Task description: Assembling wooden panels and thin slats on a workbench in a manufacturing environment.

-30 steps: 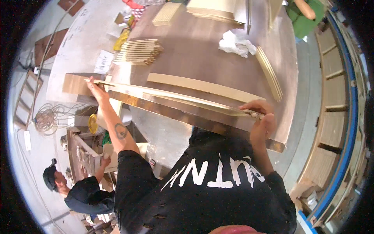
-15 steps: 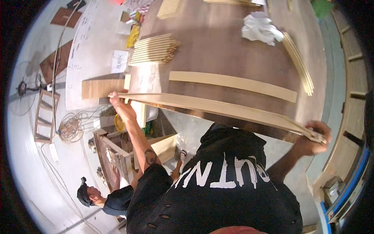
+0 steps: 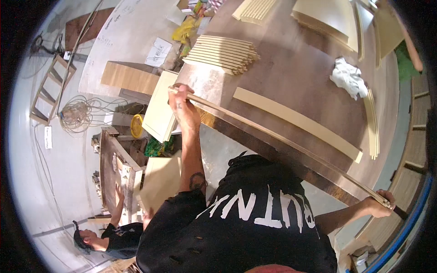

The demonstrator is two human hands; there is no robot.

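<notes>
A long, thin wooden strip (image 3: 273, 133) stretches between my hands above the near edge of the brown table (image 3: 291, 68), seen almost edge-on. My left hand (image 3: 183, 102) is closed around its left end, beside pale panels (image 3: 159, 109). At the lower right, my right hand (image 3: 381, 204) grips the other end, beyond the table edge. Just past the held strip, a flat pale strip (image 3: 298, 123) lies on the tabletop. Whether my hands hold one piece or several thin ones together, I cannot tell.
Stacked strips (image 3: 218, 53), a white cloth (image 3: 348, 78), a narrow bundle (image 3: 372, 125) and pale boards (image 3: 325, 18) lie on the table. A co-worker (image 3: 109, 241) is at a wooden frame (image 3: 119, 173) at lower left. Coiled cable (image 3: 75, 114) lies on the floor.
The held strip has turned from showing its broad face to nearly edge-on. My view has swung, so the strip slopes more steeply down to the right.
</notes>
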